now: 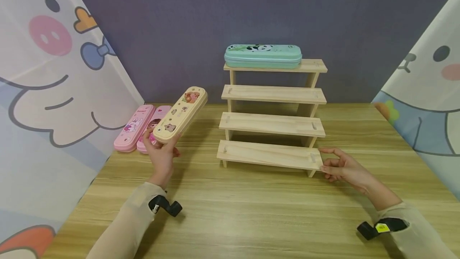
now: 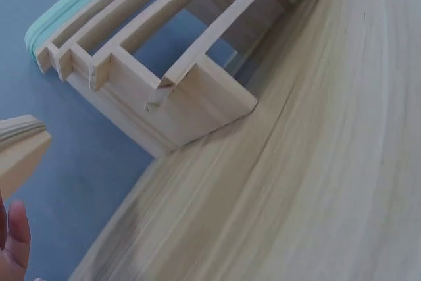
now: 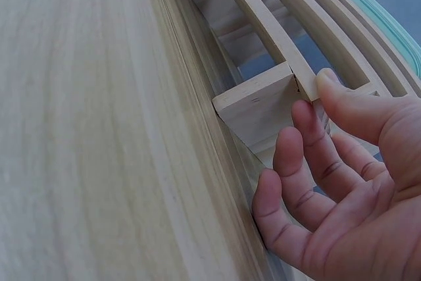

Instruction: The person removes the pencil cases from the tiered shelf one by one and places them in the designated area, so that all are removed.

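Note:
My left hand [image 1: 161,158] grips the lower end of a cream pencil case [image 1: 182,114] with small animal pictures, holding it tilted above the table. In the left wrist view only an end of that case [image 2: 23,153] and part of the hand show. At the right, my right hand [image 1: 346,170] pinches the right end of the lowest step of a four-step wooden display stand [image 1: 269,153]. The right wrist view has the thumb on the step's end and a fingertip just under it. On the top step lies a mint-green panda pencil case [image 1: 264,56].
Two pink pencil cases lie side by side at the table's left back: one with a rabbit [image 1: 134,128], the other [image 1: 163,111] partly hidden behind the cream case. A dark wall [image 1: 179,31] stands behind, with cartoon-printed panels at both sides of the wooden table [image 1: 233,211].

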A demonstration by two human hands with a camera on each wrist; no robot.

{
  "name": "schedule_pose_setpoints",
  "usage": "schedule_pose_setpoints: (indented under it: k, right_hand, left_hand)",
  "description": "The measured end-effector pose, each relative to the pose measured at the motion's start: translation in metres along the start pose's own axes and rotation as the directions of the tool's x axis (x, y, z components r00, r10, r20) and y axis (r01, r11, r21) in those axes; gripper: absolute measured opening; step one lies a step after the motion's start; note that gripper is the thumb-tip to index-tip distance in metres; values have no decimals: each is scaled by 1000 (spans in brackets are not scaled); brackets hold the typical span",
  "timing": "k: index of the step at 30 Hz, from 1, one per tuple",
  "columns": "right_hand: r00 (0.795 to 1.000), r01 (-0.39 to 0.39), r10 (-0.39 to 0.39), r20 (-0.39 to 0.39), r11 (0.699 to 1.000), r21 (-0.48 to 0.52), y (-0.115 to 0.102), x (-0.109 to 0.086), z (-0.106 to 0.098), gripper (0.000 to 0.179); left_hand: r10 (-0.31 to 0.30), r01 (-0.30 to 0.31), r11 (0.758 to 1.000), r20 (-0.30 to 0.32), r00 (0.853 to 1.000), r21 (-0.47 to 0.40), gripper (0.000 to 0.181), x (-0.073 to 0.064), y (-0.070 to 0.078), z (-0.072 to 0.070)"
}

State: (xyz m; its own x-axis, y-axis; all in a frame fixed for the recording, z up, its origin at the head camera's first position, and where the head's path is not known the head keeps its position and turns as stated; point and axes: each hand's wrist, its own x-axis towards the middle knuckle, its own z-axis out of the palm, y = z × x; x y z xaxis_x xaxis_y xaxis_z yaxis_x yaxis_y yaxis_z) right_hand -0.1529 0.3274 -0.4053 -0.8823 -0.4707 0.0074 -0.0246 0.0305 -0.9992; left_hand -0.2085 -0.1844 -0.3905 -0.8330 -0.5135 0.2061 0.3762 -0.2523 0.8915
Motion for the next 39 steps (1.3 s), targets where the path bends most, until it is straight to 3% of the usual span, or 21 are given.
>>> schedule_pose_setpoints:
  k: [15, 21, 31, 39]
  right_hand:
    - [999, -23, 23, -24, 999, -23, -2, -1, 0, 50]
    - [999, -28, 27, -34, 999, -25, -3, -1, 0, 50]
    - [999, -34, 33, -36, 999, -27, -2, 0, 0, 49]
    - [998, -41, 39, -46, 998, -41, -3, 1, 1, 49]
  left_hand:
    - [-39, 38, 987, 3, 999, 155, 72, 5, -16, -19]
    - [-105, 101, 970, 3, 995, 222, 80, 6, -22, -26]
    - [-227, 233, 943, -54, 972, 238, 83, 10, -26, -33]
    - [-312, 312, 922, -34, 949, 229, 79, 10, -22, -36]
